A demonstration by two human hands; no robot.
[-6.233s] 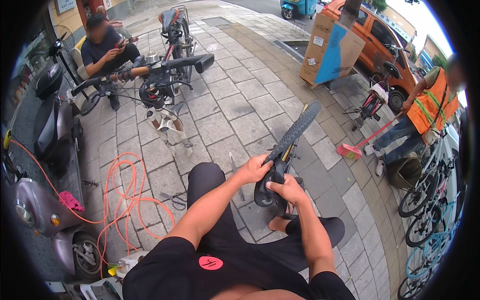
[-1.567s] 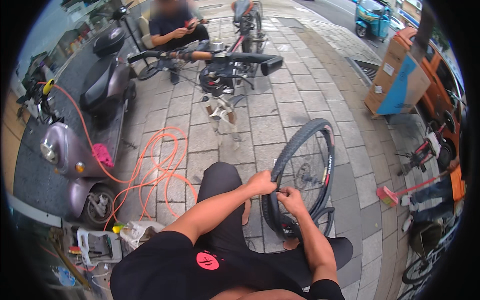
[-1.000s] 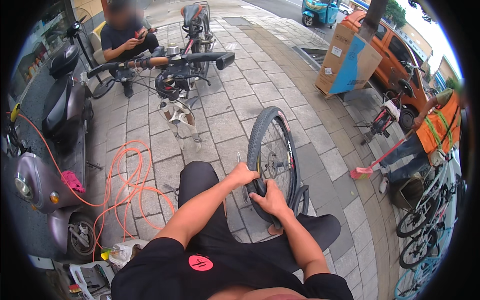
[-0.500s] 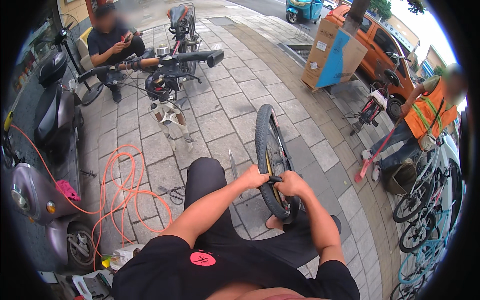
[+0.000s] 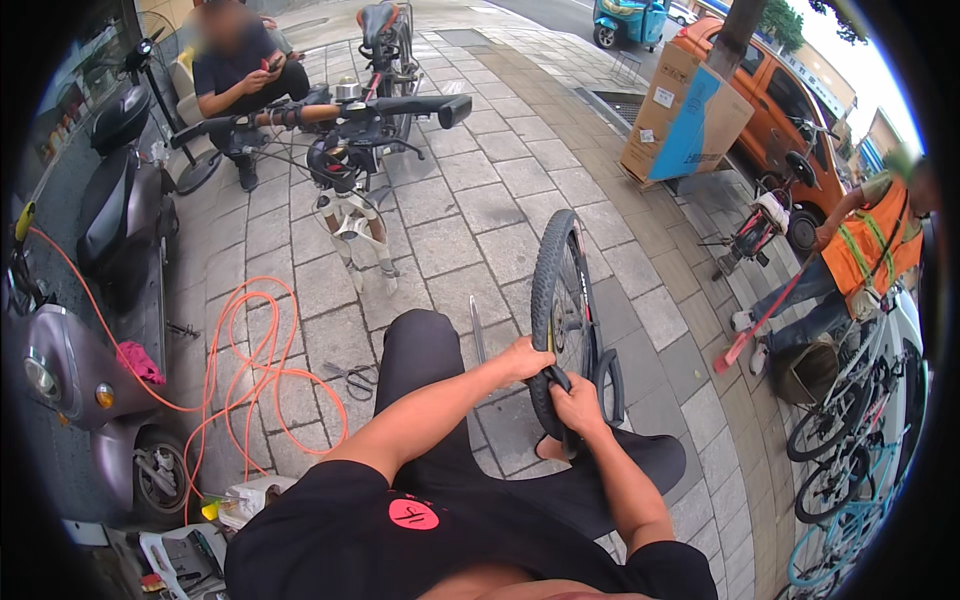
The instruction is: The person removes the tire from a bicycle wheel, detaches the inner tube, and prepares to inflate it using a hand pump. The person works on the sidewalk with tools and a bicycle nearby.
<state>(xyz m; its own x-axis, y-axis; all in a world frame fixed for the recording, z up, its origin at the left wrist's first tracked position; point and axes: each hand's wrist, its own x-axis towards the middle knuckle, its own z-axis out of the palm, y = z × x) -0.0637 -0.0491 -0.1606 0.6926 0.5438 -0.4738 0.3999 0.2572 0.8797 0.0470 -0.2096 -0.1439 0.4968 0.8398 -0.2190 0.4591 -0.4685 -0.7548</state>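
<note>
Between my knees stands a bicycle wheel with a knobby black tyre, upright and slightly tilted. My left hand is closed on the tyre's near upper part, its thumb at the edge. Just beside it, my right hand is closed round a black inner tube, a short piece of which shows between the hands. A loop of the inner tube hangs out on the wheel's right side. The wheel's lowest part is hidden behind my leg and hands. Ahead stands a bicycle whose white fork has no wheel in it.
An orange hose lies coiled at left by a parked scooter. Scissor-like tools and a thin metal bar lie on the paving. A person sits far left; a person in an orange vest stands right, near parked bicycles.
My right hand has moved down and nearer me along the wheel, turning as it grips. The tube's loop now shows more plainly on the right. The whole view has shifted slightly.
</note>
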